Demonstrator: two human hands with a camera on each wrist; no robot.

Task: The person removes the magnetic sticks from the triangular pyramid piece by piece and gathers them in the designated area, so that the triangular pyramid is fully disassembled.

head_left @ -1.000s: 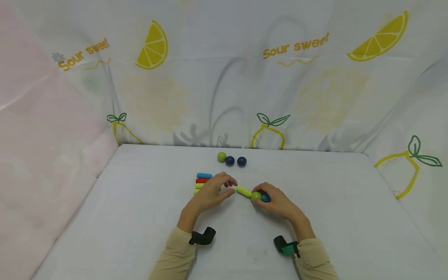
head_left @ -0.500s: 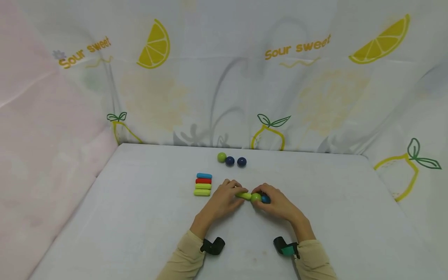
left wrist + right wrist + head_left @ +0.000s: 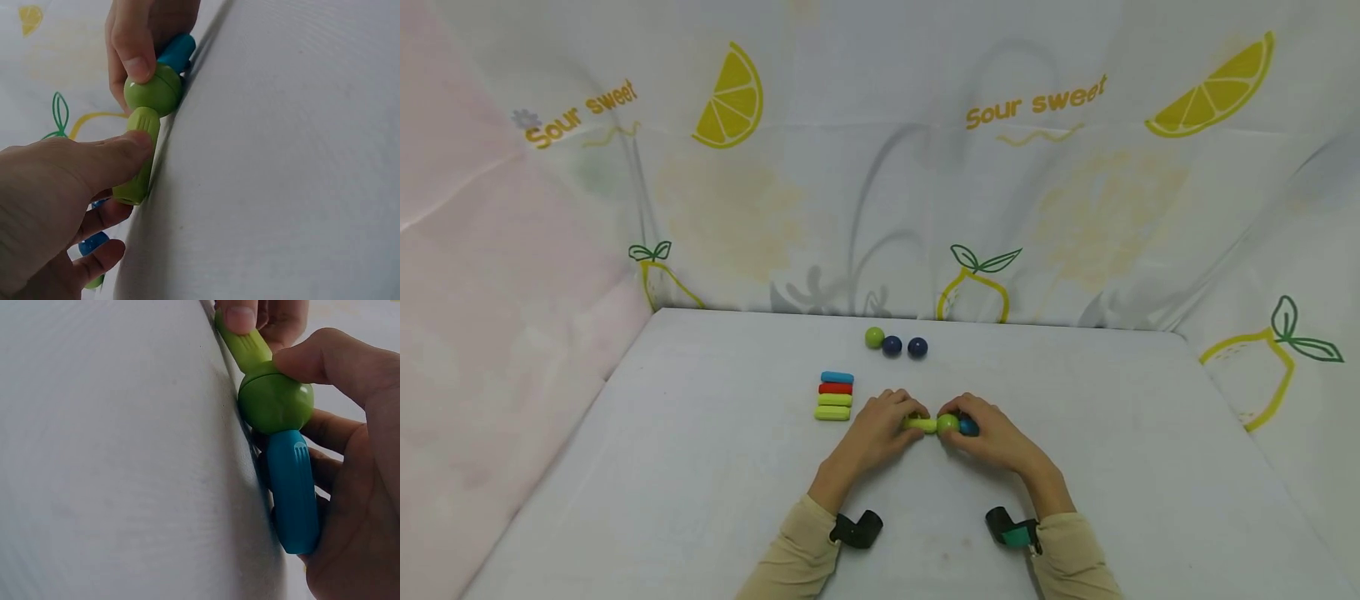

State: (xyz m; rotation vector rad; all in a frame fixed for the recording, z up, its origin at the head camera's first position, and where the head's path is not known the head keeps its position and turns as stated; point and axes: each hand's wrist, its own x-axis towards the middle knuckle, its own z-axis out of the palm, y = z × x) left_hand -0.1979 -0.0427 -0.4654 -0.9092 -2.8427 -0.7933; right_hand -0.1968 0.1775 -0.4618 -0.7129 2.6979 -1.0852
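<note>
In the head view, my left hand (image 3: 878,431) pinches a yellow-green toy stick (image 3: 145,120) between thumb and fingers. One end of this stick meets a green ball (image 3: 275,403). My right hand (image 3: 997,435) grips that ball, its thumb near the joint with the stick. A blue stick (image 3: 294,494) extends from the ball's other side, under the right palm. Ball and two sticks form a slightly bent line, low over the white table. Part of something darker shows behind the blue stick in the right wrist view, mostly hidden.
Left of the hands, a blue stick (image 3: 837,377), a red stick (image 3: 836,388) and two yellow-green sticks (image 3: 833,412) lie in a stack of rows. Farther back sit a green ball (image 3: 875,337) and two dark blue balls (image 3: 917,347). A printed cloth (image 3: 850,167) hangs behind the table (image 3: 662,467).
My left hand has moved right from beside the stick rows and taken hold of the yellow-green stick, which has turned to lie nearly level with the ball. The right hand stays put.
</note>
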